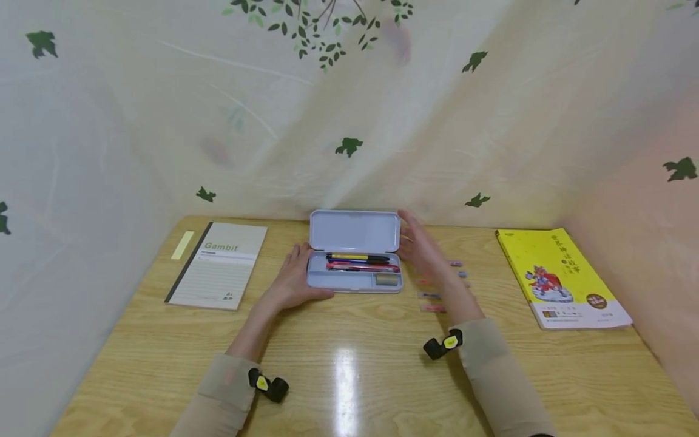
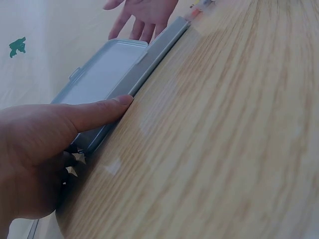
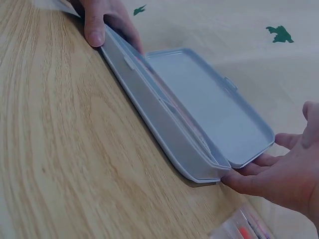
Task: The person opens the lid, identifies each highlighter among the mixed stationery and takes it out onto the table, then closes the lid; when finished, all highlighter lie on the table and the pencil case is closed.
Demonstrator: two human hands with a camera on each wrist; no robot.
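Note:
A pale blue pencil case (image 1: 338,281) lies on the table with its lid (image 1: 355,232) swung back toward the curtain. Several pens (image 1: 360,267) fill its rear compartment, and a small greyish-tan block (image 1: 386,279) sits at the right of the front one. My left hand (image 1: 295,282) grips the case's left end, thumb along the front wall and fingers round the side. At the other end is my right hand (image 3: 289,172), its fingers loosely extended against the hinge corner and the lid's edge.
Several pens or markers (image 1: 432,308) lie right of the case, partly hidden under my right forearm. A Gambit notebook (image 1: 218,267) and a pale yellow strip (image 1: 182,245) are at the left. On the right lies a yellow book (image 1: 562,273). A patterned curtain (image 1: 349,109) borders the table.

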